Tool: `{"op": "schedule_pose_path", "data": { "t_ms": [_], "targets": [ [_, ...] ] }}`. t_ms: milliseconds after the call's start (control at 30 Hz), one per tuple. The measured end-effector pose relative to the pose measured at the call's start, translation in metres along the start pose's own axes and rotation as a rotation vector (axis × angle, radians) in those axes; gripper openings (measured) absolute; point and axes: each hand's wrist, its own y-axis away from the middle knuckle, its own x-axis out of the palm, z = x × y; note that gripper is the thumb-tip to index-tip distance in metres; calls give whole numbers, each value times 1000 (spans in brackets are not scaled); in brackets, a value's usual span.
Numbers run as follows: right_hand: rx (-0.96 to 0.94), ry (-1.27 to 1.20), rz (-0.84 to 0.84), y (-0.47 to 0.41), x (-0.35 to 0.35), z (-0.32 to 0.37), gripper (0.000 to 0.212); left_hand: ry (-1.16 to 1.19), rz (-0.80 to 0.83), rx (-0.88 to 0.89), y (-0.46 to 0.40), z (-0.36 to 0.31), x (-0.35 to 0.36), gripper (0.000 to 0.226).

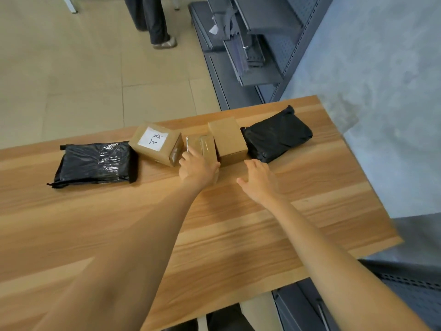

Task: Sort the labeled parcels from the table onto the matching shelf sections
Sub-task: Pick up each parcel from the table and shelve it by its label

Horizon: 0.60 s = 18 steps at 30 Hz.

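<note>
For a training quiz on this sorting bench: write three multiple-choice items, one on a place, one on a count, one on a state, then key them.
1. Where does the brown cardboard box with the white handwritten label lie?
A. right beside the black plastic mailer bag at the table's left
B. on the grey metal shelf
C. on the floor

2. How many black bags lie on the wooden table?
A. one
B. two
C. four

3. What is the left hand doing?
A. hanging idle
B. gripping the small taped cardboard box
C. holding a bag

Key: 1 A, the labelled box sits next to that bag; 2 B, the other black mailer bag lies at the right; 3 B, its fingers wrap that box while the right hand hovers open.
</note>
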Motion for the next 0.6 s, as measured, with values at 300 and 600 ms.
{"op": "schedule_pose_path", "data": {
  "t_ms": [300,600],
  "targets": [
    [-50,-22,25,-14,6,-17,63,-39,-96,-159,-8,-6,27,126],
    [-64,-55,31,-14,-3,-6,62,213,-158,-68,-2,20,-4,107]
  ]
}}
